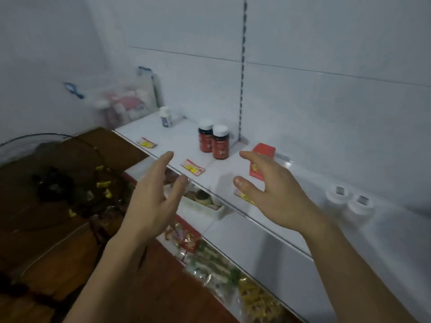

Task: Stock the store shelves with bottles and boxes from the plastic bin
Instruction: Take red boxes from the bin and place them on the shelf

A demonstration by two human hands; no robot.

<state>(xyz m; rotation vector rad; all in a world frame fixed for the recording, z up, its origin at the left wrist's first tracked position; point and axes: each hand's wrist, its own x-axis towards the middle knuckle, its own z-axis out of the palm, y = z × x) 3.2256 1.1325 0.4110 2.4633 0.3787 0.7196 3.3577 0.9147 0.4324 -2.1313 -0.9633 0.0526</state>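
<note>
Two dark bottles with red labels and white caps [215, 142] stand side by side on the white shelf [177, 141]. A red box [262, 159] stands to their right, partly hidden behind my right hand [272, 192]. A small white bottle [166, 117] stands farther back left. The clear plastic bin [121, 101] with several bottles sits at the shelf's far left end. My left hand [155, 197] hovers in front of the shelf edge. Both hands are empty, fingers spread and relaxed.
Red and yellow price tags [193, 167] line the shelf edge. Two white round items [347, 199] sit on the shelf at right. Lower shelves hold a white basket [200, 206] and packaged goods [224, 269]. A fan [53, 183] stands on the brown floor at left.
</note>
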